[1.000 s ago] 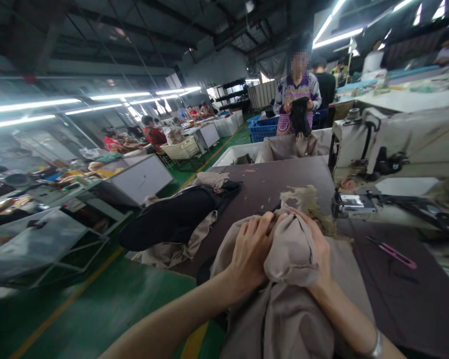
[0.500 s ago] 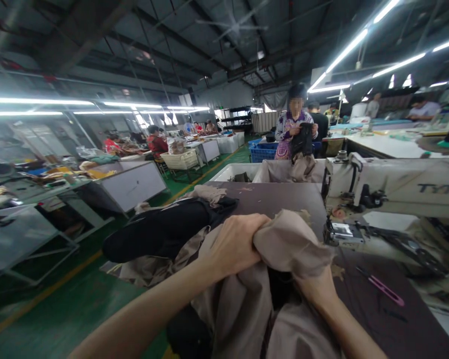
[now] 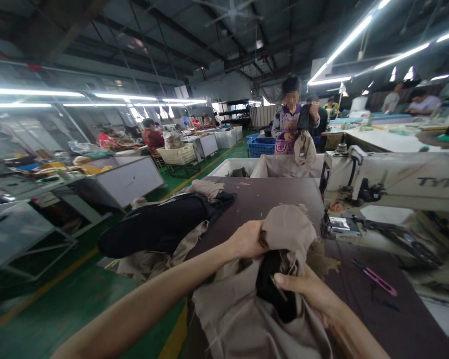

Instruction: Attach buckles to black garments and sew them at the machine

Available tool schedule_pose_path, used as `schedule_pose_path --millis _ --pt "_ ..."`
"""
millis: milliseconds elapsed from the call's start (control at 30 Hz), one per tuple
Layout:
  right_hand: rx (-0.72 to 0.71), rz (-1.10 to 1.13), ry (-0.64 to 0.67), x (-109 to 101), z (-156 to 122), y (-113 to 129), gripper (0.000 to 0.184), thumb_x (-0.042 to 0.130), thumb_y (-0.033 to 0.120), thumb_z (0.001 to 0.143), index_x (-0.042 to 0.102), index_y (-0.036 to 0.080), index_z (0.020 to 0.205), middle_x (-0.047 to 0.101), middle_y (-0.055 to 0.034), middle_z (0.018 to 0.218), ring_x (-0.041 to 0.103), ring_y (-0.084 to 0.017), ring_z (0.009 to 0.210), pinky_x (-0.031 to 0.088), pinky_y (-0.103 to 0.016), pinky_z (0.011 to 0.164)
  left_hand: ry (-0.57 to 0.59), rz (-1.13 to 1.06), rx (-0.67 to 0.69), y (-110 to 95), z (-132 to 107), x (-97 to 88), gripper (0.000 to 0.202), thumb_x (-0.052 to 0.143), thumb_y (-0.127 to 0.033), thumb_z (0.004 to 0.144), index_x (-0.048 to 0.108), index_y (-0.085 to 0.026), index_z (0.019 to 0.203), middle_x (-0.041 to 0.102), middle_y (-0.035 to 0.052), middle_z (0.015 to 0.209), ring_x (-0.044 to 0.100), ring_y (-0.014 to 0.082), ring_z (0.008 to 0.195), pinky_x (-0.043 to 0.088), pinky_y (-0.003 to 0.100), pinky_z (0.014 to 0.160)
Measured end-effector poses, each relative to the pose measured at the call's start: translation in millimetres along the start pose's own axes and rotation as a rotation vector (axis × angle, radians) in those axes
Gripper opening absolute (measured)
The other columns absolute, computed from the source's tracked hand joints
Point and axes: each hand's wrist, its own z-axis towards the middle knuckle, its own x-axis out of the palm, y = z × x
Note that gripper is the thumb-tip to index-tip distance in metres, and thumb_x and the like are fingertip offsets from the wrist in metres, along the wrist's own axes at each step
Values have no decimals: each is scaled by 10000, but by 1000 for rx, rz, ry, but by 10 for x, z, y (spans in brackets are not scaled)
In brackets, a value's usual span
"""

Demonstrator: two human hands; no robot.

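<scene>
Gripping a beige fabric bundle (image 3: pixel 288 237) at lower centre, the left hand (image 3: pixel 247 240) had its fingers closed around the cloth, while the right hand (image 3: pixel 303 291), fingers together, now pressed black fabric (image 3: pixel 275 291) that had come into view below, left of the sewing machine (image 3: pixel 389 179).

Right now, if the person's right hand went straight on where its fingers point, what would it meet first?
The black fabric bunched in the beige cloth: the right hand points left into it and may already touch it; depth is unclear.
</scene>
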Motion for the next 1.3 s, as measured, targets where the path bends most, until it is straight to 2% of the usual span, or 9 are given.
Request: schedule_pose_path --millis 167,267,333,433,533,700,1033,1200,1300 --pt "87 17 -162 -40 8 35 614 897 392 563 634 174 1073 705 -81 1100 637 -298 1090 498 -404 949 -183 160 -13 -163 -299 -24 621 583 -165 777 418 -169 1376 511 150 1333 464 325 1209 395 483 1010" --pt "90 83 -233 -57 -15 92 556 885 389 599 665 164 1058 739 -76 1002 685 -287 982 524 -390 897 -397 207 177 -362 -595 5 632 525 -113 831 313 -236 1414 533 90 1239 495 247 1126 433 405 985" --pt "107 166 -223 -61 -32 120 501 885 367 606 685 150 1012 750 -71 895 711 -277 871 549 -376 827 -332 118 310 -488 -764 43 506 540 -101 817 413 -256 1281 566 44 1109 533 202 1022 466 335 923" --pt "142 288 -147 -73 -53 128 436 871 331 636 691 152 990 747 -62 831 718 -263 795 563 -364 769 -67 -39 208 -585 -878 78 541 603 -112 708 453 -244 1211 550 49 1145 524 223 1072 469 353 951" --pt "185 347 -93 -85 -72 107 356 828 344 704 690 168 981 744 -57 835 722 -249 790 568 -360 759 19 -144 143 -535 -848 136 716 579 -77 651 380 -280 1308 490 46 1306 492 226 1198 429 368 1043" --pt "220 373 -135 -39 -117 56 386 792 370 750 668 181 1062 731 -47 783 725 -258 787 575 -370 742 -21 -206 -34 -366 -745 363 795 621 -157 631 300 -220 1356 557 89 1264 571 272 1125 485 414 957" --pt "157 424 -205 -104 -250 12 401 887 271 608 720 168 958 718 -29 735 679 -173 632 584 -305 694 -68 -23 163 -93 -553 560 121 556 -113 669 605 -162 767 652 104 930 545 275 1037 434 404 926" --pt "64 315 -339 69 -247 85 431 915 324 543 725 127 876 713 -55 702 681 -212 654 568 -276 591 -191 -114 8 -214 -699 295 159 470 -86 820 577 -145 922 630 54 867 575 139 767 462 251 716" --pt "-18 181 -434 186 -204 40 398 904 339 570 723 120 849 690 -33 657 650 -185 621 531 -241 540 -211 -215 -65 -544 -861 59 253 497 -331 927 517 -163 739 513 -17 619 458 85 529 339 218 528"
